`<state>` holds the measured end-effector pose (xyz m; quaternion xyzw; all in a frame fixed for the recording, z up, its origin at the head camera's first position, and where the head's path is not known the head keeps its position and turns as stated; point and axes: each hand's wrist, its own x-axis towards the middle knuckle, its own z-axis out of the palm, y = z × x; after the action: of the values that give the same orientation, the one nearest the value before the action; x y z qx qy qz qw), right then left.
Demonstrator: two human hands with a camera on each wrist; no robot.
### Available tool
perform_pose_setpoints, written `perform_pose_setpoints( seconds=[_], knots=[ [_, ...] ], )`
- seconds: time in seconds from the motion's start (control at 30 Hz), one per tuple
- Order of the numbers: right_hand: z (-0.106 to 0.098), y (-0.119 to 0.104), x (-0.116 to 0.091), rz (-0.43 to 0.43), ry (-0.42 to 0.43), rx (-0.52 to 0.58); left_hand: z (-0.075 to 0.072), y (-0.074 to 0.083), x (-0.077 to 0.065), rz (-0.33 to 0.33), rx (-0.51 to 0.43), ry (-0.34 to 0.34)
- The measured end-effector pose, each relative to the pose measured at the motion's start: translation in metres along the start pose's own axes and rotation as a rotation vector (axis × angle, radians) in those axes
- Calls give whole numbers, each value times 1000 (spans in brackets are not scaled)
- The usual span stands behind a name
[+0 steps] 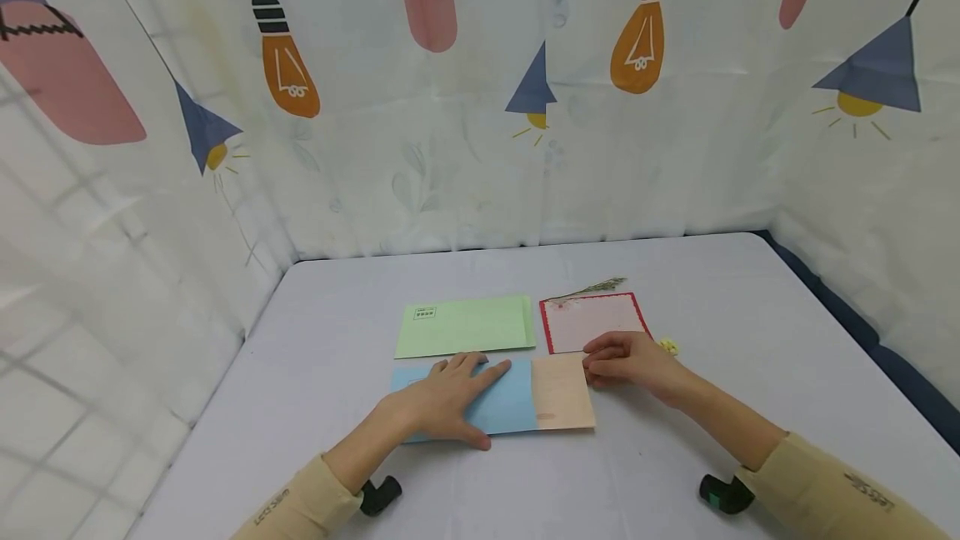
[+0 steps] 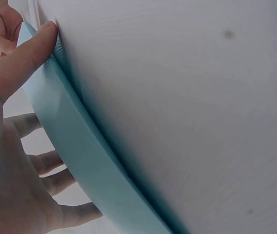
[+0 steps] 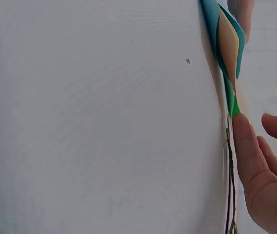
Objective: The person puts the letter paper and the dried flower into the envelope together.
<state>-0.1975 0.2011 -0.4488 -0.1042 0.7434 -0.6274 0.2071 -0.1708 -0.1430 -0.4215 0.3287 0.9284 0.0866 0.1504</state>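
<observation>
A light blue envelope [image 1: 517, 398] lies crosswise on the table, a peach-coloured sheet [image 1: 562, 394] sticking out of its right end. Spread across the envelope, my left hand [image 1: 446, 402] rests on it with the fingers apart. In the left wrist view its thumb [image 2: 31, 58] lies at the envelope's near edge. My right hand [image 1: 633, 365] has its fingertips at the sheet's right edge. The right wrist view shows a gap between two of its digits, one fingertip touching the sheet's end. Inside the envelope, the rest of the sheet is hidden.
A pale green envelope [image 1: 465, 327] lies behind the blue one. Right of it is a pink card [image 1: 588, 319] with a red border, partly covered by my right hand. A dried sprig [image 1: 596, 287] lies along its top, and a small yellow flower [image 1: 669, 347] is beside it.
</observation>
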Motion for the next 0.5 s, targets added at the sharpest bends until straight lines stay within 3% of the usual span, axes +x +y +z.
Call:
perform_pose_setpoints(
  seconds=[0.5],
  knots=[
    [12, -2, 7, -8, -60, 49, 2, 2, 4, 1, 17, -3]
  ],
)
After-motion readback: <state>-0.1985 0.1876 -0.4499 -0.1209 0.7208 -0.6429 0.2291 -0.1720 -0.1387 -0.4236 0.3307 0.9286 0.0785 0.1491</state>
